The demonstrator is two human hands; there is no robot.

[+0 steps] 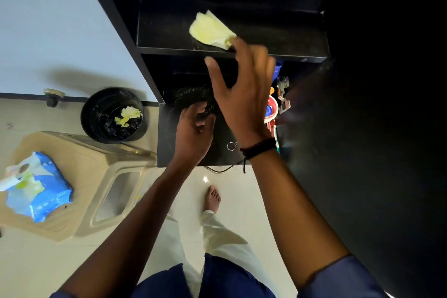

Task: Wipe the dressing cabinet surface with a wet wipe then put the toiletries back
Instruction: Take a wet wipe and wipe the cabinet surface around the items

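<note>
Okay, the right hand (242,94) reached up to the upper shelf (169,31) of the black dressing cabinet (117,14), fingertips pinched on the near end of a pale yellow wet wipe (210,30), thumb splayed out to the left. The wipe lay crumpled on that shelf, roughly mid-shelf, fanning away from the fingers. A black bracelet (258,149) sat on the right wrist. The left hand (193,133) was down on the lower surface (169,147) of the cabinet, fingers curled at the edge of a black beaded thing (191,97); could not tell whether it was actually gripping it or just resting there. The toiletries (272,109), a cluster of red, blue and white items, sat bunched at the right end of the lower level, partly hidden behind the right hand and blurred. A metal key ring (231,146) lay on the lower surface between the two wrists. On the pale tiled floor (72,261), a round black bin (112,115) stood just left of the cabinet against the wall, with a used wipe (128,116) inside. Next to it was a beige plastic stool (84,176) with a blue wipe pack (38,189) on top, flap open. One bare foot (212,197) showed below the cabinet.
</note>
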